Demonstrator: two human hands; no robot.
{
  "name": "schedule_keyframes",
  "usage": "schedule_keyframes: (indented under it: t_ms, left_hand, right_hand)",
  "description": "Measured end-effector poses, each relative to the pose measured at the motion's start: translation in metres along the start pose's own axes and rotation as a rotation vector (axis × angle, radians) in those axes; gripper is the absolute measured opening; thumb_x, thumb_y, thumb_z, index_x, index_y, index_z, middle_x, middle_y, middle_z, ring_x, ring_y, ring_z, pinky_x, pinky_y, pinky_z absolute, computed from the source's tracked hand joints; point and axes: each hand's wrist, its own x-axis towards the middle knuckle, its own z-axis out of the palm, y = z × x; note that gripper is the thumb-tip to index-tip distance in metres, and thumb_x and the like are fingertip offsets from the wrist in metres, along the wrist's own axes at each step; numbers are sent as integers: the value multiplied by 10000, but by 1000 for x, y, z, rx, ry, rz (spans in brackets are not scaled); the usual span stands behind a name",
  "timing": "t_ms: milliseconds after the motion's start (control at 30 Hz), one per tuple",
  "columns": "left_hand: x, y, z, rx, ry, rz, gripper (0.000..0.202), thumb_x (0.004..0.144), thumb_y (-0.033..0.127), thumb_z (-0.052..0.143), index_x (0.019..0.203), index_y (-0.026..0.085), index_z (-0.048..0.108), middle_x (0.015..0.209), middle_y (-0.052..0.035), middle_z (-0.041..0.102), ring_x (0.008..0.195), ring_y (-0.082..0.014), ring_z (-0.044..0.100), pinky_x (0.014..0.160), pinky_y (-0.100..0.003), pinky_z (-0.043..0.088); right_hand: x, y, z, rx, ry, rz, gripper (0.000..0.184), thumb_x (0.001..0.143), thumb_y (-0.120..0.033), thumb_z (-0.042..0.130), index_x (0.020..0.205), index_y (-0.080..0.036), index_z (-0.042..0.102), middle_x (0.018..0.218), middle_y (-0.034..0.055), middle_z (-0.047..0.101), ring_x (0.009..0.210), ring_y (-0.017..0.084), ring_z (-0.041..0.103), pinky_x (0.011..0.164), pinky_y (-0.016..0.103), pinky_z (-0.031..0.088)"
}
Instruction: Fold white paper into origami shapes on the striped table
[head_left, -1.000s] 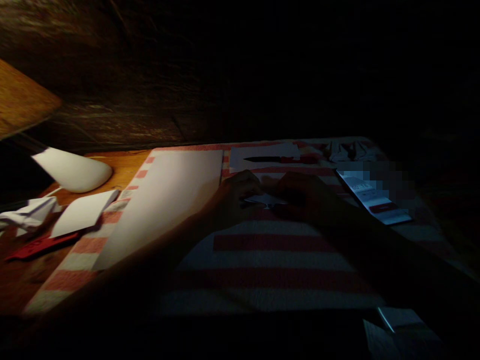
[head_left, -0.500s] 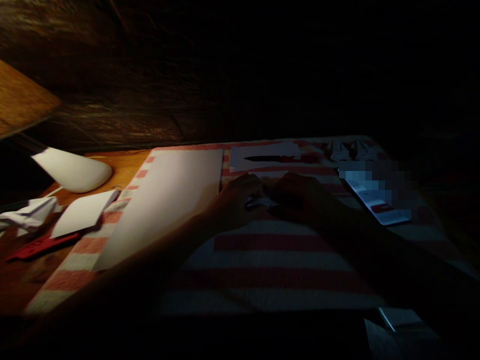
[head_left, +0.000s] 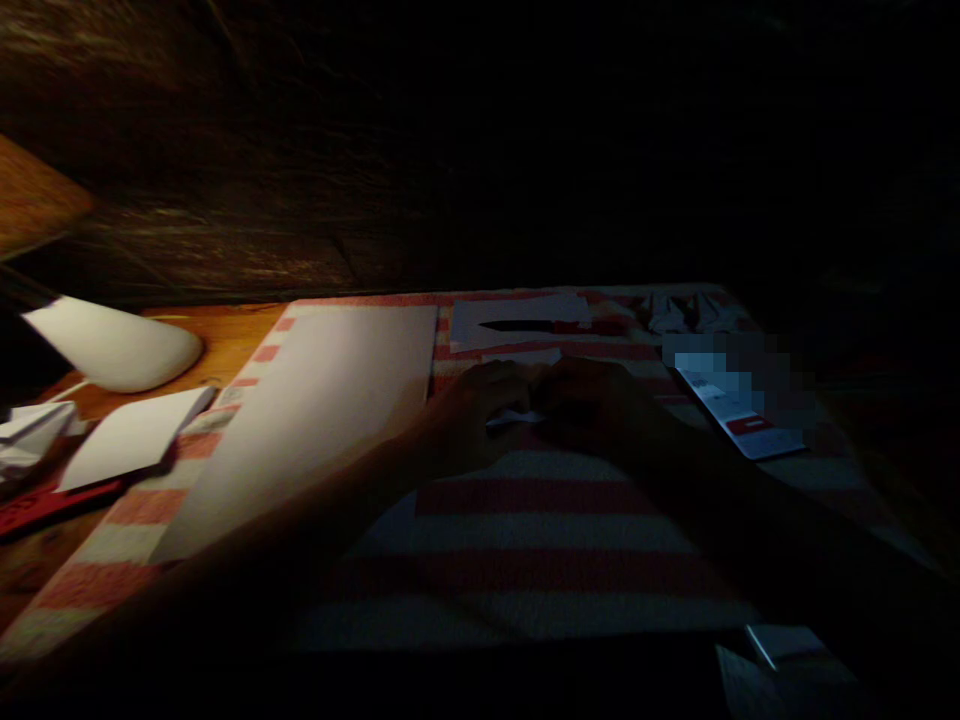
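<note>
The scene is very dark. My left hand [head_left: 472, 415] and my right hand [head_left: 592, 405] meet over the red-and-white striped cloth [head_left: 540, 520], fingers curled and pressed together on a small folded piece of white paper [head_left: 514, 418]. Only a sliver of that paper shows between the hands. Just beyond my fingers lies a knife [head_left: 540, 326] with a dark blade and red handle, resting on a white sheet [head_left: 517, 312].
A large white sheet [head_left: 315, 400] lies left of my hands. Further left sit a white lamp base [head_left: 112, 345], a small white card [head_left: 135, 435], crumpled paper [head_left: 30, 430] and a red strip [head_left: 45, 500]. A lit phone [head_left: 739, 415] lies right; folded paper pieces [head_left: 686, 312] sit behind it.
My hands have drawn closer together over the folded paper, covering more of it. The view has shifted slightly to the right and down.
</note>
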Motion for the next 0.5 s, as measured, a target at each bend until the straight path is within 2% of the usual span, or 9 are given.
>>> schedule_keyframes:
  t_ms: [267, 500]
  left_hand:
    - [-3, -1, 0, -92, -4, -13, 197, 749, 54, 621, 912, 165, 636, 1001, -77, 656, 935, -207, 622, 810, -348, 515]
    - [-1, 0, 3, -35, -7, -56, 87, 831, 151, 684, 889, 162, 620, 954, -55, 638, 898, -185, 612, 773, -318, 490]
  right_hand:
    - [0, -4, -2, 20, -15, 27, 107, 845, -174, 742, 950, -191, 757, 1084, 69, 723, 951, 197, 692, 851, 341, 531]
    - [1, -6, 0, -58, -19, 67, 143, 813, -170, 766, 955, -180, 750, 1081, 80, 708, 947, 212, 671, 826, 351, 524]
